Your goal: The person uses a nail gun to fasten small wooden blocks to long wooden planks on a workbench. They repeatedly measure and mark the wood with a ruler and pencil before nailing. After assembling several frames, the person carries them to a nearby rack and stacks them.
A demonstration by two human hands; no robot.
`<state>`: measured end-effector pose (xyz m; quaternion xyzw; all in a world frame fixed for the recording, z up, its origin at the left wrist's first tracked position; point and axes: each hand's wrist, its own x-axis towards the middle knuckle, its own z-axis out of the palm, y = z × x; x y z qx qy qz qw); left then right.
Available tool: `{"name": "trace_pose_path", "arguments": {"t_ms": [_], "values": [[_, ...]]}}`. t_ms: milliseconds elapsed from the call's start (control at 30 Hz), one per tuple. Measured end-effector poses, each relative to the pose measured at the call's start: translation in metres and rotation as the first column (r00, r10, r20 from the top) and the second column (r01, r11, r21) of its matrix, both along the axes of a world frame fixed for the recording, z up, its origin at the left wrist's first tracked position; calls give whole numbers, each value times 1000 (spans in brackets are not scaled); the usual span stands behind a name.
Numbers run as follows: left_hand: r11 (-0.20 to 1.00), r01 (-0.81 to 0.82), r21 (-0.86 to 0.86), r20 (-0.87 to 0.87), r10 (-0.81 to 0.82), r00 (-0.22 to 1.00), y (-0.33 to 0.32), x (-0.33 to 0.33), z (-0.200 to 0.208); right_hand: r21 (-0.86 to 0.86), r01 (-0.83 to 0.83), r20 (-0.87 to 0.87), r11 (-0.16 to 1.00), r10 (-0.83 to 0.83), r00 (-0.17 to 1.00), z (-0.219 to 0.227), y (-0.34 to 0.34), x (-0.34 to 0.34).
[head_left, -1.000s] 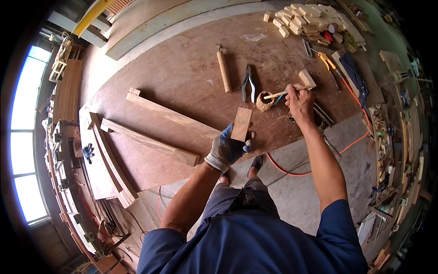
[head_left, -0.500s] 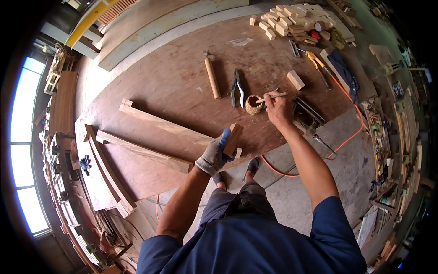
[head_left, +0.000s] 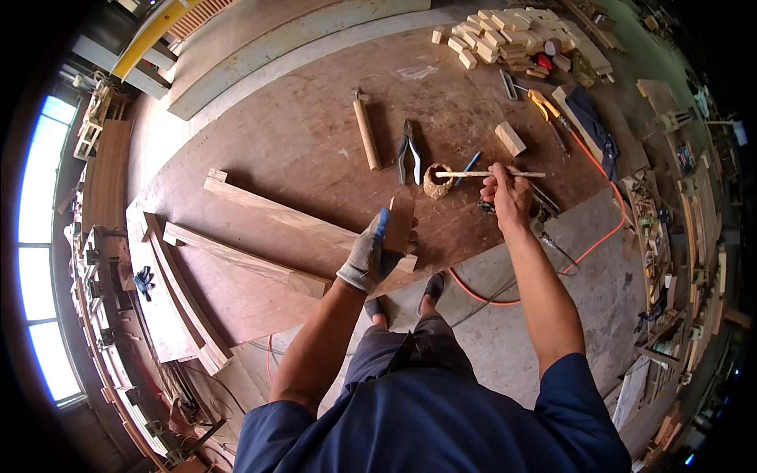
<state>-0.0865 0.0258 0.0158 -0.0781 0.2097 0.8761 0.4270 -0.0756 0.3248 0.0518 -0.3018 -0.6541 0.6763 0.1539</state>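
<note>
My left hand (head_left: 369, 251), in a grey glove with blue on it, grips a short wooden block (head_left: 400, 224) above the near edge of the worktable. My bare right hand (head_left: 510, 195) is closed on a thin wooden stick (head_left: 467, 174), held nearly level. The stick's pale, coated-looking tip is over the rim of a small crusted tan pot (head_left: 433, 187); whether it touches the rim I cannot tell. A blue pen-like stick (head_left: 470, 164) lies beside the pot. Close to my left hand, a long notched wooden piece (head_left: 284, 211) lies on the table.
Pliers (head_left: 408, 154) and a hammer (head_left: 366, 130) lie beyond the pot. A wood block (head_left: 510, 139) sits farther right. An air tool (head_left: 544, 206) lies partly behind my right hand. An orange hose (head_left: 593, 158) runs off the table's right side. Stacked blocks (head_left: 493, 38) fill the far right.
My right hand has moved right and drawn the stick back from the pot, turning it more level. My left hand has shifted slightly left and tilted the block more upright. The blue stick is now uncovered.
</note>
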Motion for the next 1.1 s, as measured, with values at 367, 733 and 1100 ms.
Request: {"name": "trace_pose_path", "arguments": {"t_ms": [367, 733, 1100], "values": [[987, -162, -6, 255, 158, 954, 17, -9, -13, -208, 120, 40, 971, -114, 993, -15, 5, 10], [994, -107, 12, 123, 105, 987, 30, -15, -26, -488, -23, -105, 873, -33, 994, 12, 17, 45], [999, -5, 31, -44, 6, 999, 35, -5, -23, -221, -94, -155, 971, 60, 986, 33, -19, 49]]}}
